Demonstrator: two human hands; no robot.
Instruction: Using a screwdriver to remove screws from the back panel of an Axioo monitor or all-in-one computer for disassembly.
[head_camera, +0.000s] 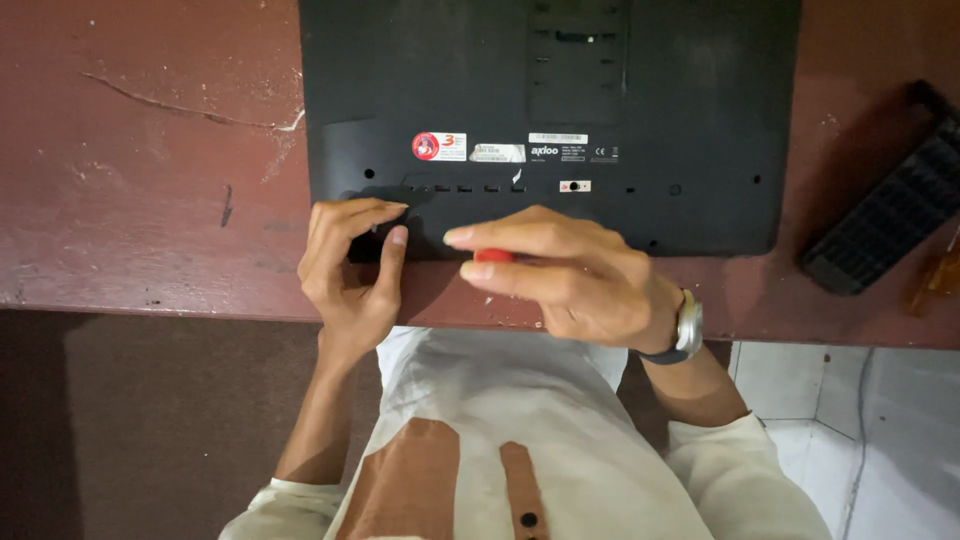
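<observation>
The laptop (550, 110) is lying bottom-up on the reddish-brown surface (150, 150), its screw holes facing the person, who is leaning over its near edge. The left hand (350, 265) is resting curled fingertips on the base's lower left corner, seemingly to steady it and gripping nothing, while the right hand (570, 275) is clenching a red-handled screwdriver (492, 256), pointing toward 9 o'clock at the same edge. A black keyboard (890, 215) is sitting at 3 o'clock, well apart from both hands.
</observation>
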